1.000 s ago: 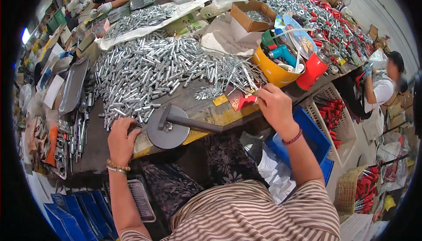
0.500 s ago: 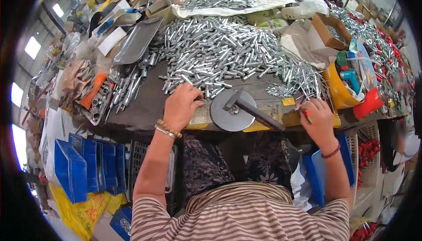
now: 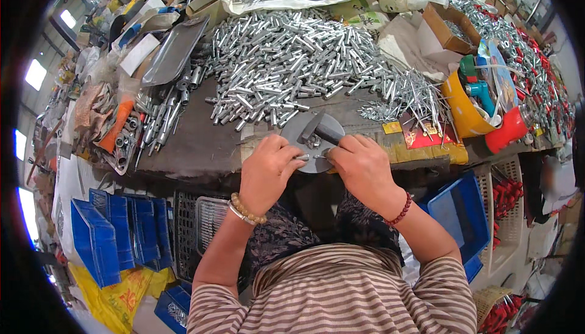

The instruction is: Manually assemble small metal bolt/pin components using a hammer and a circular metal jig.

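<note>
Head view: the left hand point(image 3: 266, 172) is closed to a narrow pinch on a short metal tube point(image 3: 302, 157), held over the near edge of the round steel disc point(image 3: 291, 130); the right hand point(image 3: 365, 166) has its fingertips drawn together at the disc's right side, seemingly on a thin metal piece point(image 3: 321, 157), too small to name surely; the two pieces look apart, so nothing appears joined between the hands; the hammer point(image 3: 312, 128) has its head on the disc, its handle running right towards the right hand, which hides the end, and whether they touch I cannot tell; small metal bits lie beside the head; as for progress, one tube is in hand, while a broad heap of metal tubes point(image 3: 292, 60) lies loose on the far side, with slender metal rods point(image 3: 420, 93) right of it; which of these are already worked cannot be told.
</note>
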A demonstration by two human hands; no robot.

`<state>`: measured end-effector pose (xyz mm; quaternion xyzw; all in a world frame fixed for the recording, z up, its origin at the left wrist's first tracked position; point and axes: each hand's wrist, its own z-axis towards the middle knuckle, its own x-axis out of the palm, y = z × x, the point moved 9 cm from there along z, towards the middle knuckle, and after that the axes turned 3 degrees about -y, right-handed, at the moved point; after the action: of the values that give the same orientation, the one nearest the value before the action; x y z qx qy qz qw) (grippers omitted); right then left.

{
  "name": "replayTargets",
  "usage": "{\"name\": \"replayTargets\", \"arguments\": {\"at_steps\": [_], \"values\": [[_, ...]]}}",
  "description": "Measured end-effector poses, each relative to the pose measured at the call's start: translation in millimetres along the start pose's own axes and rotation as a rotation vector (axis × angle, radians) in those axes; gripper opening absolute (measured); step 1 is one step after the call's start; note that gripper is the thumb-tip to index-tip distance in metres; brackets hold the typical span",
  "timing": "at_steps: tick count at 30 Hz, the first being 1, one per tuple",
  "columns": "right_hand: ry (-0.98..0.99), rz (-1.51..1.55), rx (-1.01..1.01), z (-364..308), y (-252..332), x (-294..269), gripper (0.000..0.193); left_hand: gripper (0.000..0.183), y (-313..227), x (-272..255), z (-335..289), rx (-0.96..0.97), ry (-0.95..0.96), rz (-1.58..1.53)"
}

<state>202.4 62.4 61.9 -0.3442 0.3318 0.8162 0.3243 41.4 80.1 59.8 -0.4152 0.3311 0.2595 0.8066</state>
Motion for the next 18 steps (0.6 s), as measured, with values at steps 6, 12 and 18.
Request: {"name": "replayTargets", "arguments": {"at_steps": [6,12,18], "values": [[0.009,-0.001,-0.046,1.7,4.7,1.9,0.009,0.013,7.4,-0.7,-5.0,-0.031,-0.014,-0.071],[0.008,0.02,-0.059,2.9,5.5,4.9,0.01,0.014,9.4,-1.2,-8.1,-0.025,-0.027,-0.059],[0.016,0.043,-0.076,5.1,5.5,6.3,0.012,0.013,15.7,1.7,-10.2,-0.063,-0.029,-0.166]]}}
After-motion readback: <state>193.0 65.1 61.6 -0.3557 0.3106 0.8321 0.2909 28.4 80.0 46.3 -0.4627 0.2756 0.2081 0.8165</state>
